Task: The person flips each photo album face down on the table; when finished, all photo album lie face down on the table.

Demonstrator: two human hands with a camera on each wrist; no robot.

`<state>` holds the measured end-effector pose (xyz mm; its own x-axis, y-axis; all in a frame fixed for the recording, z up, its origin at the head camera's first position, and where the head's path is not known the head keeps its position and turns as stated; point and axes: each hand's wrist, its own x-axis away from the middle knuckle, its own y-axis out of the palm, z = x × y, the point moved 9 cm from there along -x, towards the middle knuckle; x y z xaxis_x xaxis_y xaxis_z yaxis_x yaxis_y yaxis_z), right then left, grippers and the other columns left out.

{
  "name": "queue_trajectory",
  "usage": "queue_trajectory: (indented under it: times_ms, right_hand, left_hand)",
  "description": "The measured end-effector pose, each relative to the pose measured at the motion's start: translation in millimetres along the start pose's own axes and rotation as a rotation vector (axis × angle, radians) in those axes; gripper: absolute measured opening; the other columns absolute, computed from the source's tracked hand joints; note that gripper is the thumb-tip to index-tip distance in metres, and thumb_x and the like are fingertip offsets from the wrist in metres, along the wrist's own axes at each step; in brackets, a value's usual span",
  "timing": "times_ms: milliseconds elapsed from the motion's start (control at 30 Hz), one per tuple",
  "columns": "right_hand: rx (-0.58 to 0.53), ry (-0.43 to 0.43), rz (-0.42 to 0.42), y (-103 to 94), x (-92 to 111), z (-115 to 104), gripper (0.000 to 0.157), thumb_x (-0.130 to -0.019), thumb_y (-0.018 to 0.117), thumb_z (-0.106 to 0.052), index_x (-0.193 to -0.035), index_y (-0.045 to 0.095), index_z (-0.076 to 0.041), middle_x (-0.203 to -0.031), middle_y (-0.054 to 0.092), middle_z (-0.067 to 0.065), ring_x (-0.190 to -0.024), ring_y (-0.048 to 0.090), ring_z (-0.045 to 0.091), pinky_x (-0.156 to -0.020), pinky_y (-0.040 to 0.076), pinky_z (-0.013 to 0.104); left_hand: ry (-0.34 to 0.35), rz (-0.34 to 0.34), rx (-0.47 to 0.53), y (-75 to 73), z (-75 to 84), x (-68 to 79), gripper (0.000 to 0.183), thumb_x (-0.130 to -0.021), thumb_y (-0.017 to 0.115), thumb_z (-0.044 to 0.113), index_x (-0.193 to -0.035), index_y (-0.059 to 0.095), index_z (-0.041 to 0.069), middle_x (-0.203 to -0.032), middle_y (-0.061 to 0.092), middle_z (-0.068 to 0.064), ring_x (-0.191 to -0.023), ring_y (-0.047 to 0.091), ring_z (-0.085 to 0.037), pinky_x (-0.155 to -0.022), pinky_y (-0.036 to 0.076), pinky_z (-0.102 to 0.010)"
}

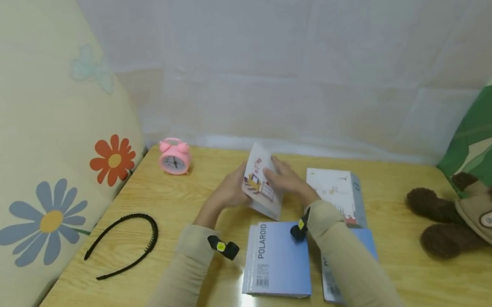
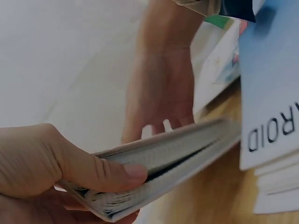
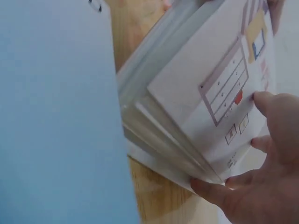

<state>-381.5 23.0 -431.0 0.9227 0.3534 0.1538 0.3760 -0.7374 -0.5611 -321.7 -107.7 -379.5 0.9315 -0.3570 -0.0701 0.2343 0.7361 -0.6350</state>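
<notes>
Above the table, both hands hold a thick white photo album with a small printed picture on its cover. My left hand grips it from the left; in the left wrist view the thumb lies across the page edges. My right hand is on the album's other side, its thumb on the cover and its fingers at the edge in the right wrist view. The pages are slightly spread there. Just below lies a stack of blue albums marked POLAROID.
Right of the stack, partly behind the right sleeve, lie another blue album and a white-covered album. A pink alarm clock stands at the back left, a black headband before it. A brown teddy bear sits at the right.
</notes>
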Motion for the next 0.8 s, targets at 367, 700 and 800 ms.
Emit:
queue_trajectory:
  times_ms: [367,700,800]
  right_hand:
    - [-0.250,-0.085,-0.008,-12.5,14,-14,0.068,-0.106,0.017,-0.051,-0.160,-0.003,-0.015,-0.166,-0.001,0.007,-0.151,0.002,0.030,-0.120,0.010,0.053]
    - [-0.336,-0.055,-0.015,-38.0,20,-7,0.066,-0.105,0.024,-0.055,-0.159,-0.007,-0.035,-0.166,0.001,0.009,-0.135,0.037,0.050,-0.096,0.042,0.070]
    - [-0.355,-0.049,-0.020,-39.8,19,-6,0.065,-0.105,0.027,-0.052,-0.159,-0.005,-0.036,-0.166,0.002,0.010,-0.133,0.039,0.050,-0.091,0.047,0.067]
  left_hand:
    - [0.023,-0.015,-0.306,17.9,47.5,-8.8,0.108,-0.066,0.077,-0.014,-0.156,0.018,-0.002,-0.142,0.042,-0.031,-0.112,0.055,-0.039,-0.093,0.053,-0.046]
    - [0.122,-0.037,-0.405,40.6,68.5,-15.7,0.101,-0.065,0.073,-0.015,-0.154,0.027,-0.002,-0.145,0.034,-0.035,-0.115,0.051,-0.039,-0.092,0.053,-0.044]
    - [0.118,-0.013,-0.284,37.8,63.8,-15.5,0.105,-0.062,0.075,-0.014,-0.154,0.028,-0.001,-0.146,0.035,-0.032,-0.118,0.050,-0.039,-0.095,0.051,-0.049]
